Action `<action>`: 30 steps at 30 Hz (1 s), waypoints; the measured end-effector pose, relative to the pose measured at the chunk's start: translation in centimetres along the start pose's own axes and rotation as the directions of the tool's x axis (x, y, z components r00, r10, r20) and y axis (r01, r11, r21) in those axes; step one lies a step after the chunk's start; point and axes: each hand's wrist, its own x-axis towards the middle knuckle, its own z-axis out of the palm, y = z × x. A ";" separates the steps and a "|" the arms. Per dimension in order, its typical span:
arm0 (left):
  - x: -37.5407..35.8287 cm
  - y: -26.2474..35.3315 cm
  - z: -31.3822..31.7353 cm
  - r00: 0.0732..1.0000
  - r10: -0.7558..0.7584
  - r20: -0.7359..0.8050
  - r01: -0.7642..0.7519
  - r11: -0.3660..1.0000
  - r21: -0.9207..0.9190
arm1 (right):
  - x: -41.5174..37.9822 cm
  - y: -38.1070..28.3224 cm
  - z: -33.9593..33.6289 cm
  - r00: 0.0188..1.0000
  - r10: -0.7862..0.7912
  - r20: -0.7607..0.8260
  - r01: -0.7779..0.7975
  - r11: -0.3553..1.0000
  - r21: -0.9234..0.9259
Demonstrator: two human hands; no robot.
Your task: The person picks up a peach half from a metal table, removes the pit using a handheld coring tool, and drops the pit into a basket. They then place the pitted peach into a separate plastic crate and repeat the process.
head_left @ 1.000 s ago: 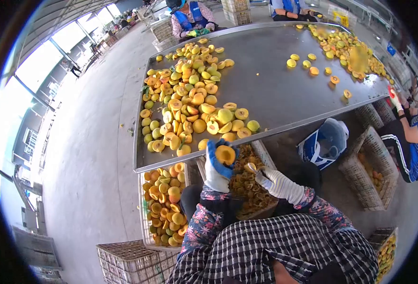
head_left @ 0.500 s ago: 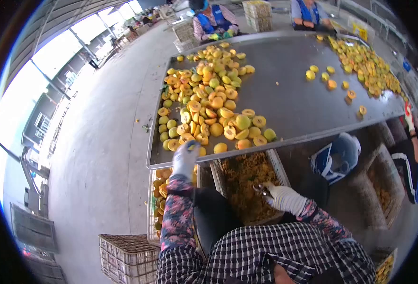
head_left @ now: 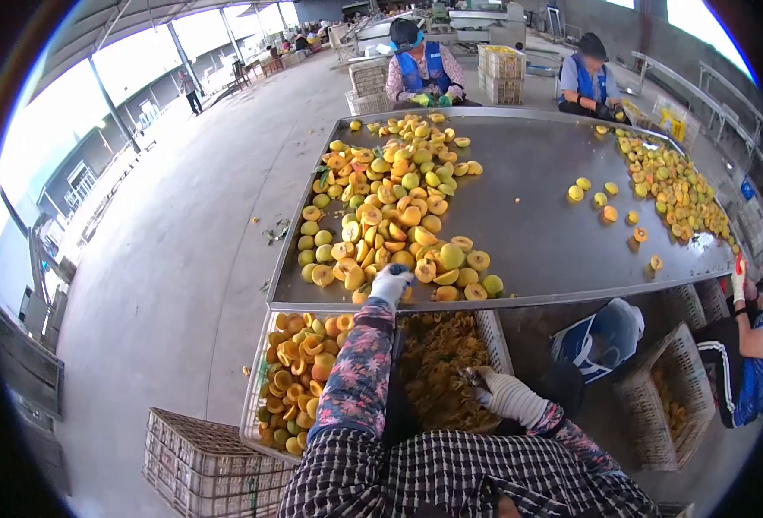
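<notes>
My left hand [head_left: 390, 283], in a white glove with dark blue fingertips, reaches over the table's front edge to the near side of a heap of halved and whole yellow-green peaches [head_left: 412, 211]. Its fingers bend down onto the fruit, and whether they grip a piece is hidden. My right hand [head_left: 518, 400], in a white knitted glove, is closed on a small metal pliers-like tool [head_left: 469, 376]. It hovers over a crate of brown peach pits and scraps [head_left: 438, 354]. Left of that, a white crate [head_left: 256, 380] holds peach halves.
The metal table [head_left: 528, 198] has another fruit heap [head_left: 675, 186] at the right. A blue-white bucket [head_left: 602, 337] and a crate [head_left: 671, 406] stand right of me. A stacked crate [head_left: 213, 457] is at lower left. Two people sit across the table; another works at the right.
The view has tilted up and shifted, showing more of the hall and the left crate. My left hand has moved rightward along the front of the heap. My right hand still holds the tool.
</notes>
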 end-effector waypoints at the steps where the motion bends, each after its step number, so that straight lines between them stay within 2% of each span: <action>1: 0.5 -0.5 -0.7 0.996 -0.001 0.090 0.034 0.930 -0.367 | 0.0 0.2 0.0 0.999 -0.024 -0.046 0.026 0.999 0.039; 2: -1.1 0.9 -1.3 0.985 0.023 0.172 0.102 0.729 -0.677 | 0.0 0.0 0.0 0.995 -0.051 -0.086 0.062 0.989 0.131; 4: -6.9 4.7 -0.6 0.956 0.113 0.271 0.194 0.449 -0.872 | 0.3 -0.8 -0.8 0.980 -0.091 -0.179 0.143 0.941 0.306; 5: -9.6 6.3 -0.1 0.939 0.156 0.308 0.247 0.318 -0.915 | 0.3 -1.9 -1.7 0.963 -0.119 -0.243 0.189 0.937 0.292; 7: -12.6 7.2 1.2 0.905 0.233 0.355 0.324 0.161 -0.932 | 0.3 -4.5 -4.2 0.933 -0.137 -0.332 0.242 0.923 0.298; 8: -13.6 7.7 2.3 0.937 0.136 0.323 0.309 0.117 -0.944 | 1.0 -4.6 -4.4 0.873 -0.201 -0.445 0.334 0.911 0.243; 10: -14.1 6.2 3.7 0.920 0.167 0.354 0.347 0.071 -0.935 | 1.8 -5.4 -5.2 0.837 -0.189 -0.514 0.316 0.933 0.172; 12: -15.5 6.4 5.3 0.964 0.093 0.250 0.230 0.188 -0.955 | 2.8 -6.2 -5.6 0.802 -0.235 -0.549 0.333 0.939 0.085; 14: -16.7 6.8 6.1 0.966 0.133 0.223 0.189 0.226 -0.956 | 2.7 -7.1 -5.5 0.799 -0.244 -0.550 0.294 0.956 0.003; 16: -17.8 7.7 6.5 0.972 0.105 0.210 0.179 0.243 -0.953 | 2.5 -8.0 -6.0 0.816 -0.220 -0.534 0.207 0.975 -0.085; 17: -18.1 7.8 6.7 0.975 0.092 0.202 0.174 0.252 -0.952 | 2.7 -8.1 -5.8 0.798 -0.250 -0.548 0.218 0.968 -0.124; 20: -18.6 7.1 7.5 0.978 0.195 0.074 -0.011 0.399 -0.917 | 3.1 -7.6 -4.6 0.757 -0.275 -0.592 0.210 0.961 -0.178; 21: -18.6 7.1 7.6 0.982 0.175 0.069 -0.005 0.391 -0.920 | 2.6 -8.1 -4.3 0.841 -0.181 -0.509 0.149 0.983 -0.105; 24: -18.7 7.3 7.7 0.989 0.129 0.066 0.011 0.385 -0.923 | 2.6 -8.2 -3.7 0.850 -0.176 -0.497 0.194 0.981 -0.015; 26: -19.2 7.5 7.5 0.990 0.122 0.067 0.014 0.392 -0.920 | 2.2 -8.4 -4.7 0.869 -0.227 -0.440 0.242 0.970 -0.022; 27: -18.8 6.7 7.4 0.978 0.172 0.114 0.049 0.344 -0.938 | 2.1 -8.4 -5.3 0.877 -0.254 -0.409 0.268 0.963 -0.025; 30: -18.5 6.2 6.1 0.940 0.245 0.237 0.022 0.649 -0.760 | 2.3 -6.5 -5.1 0.847 -0.344 -0.405 0.332 0.938 -0.102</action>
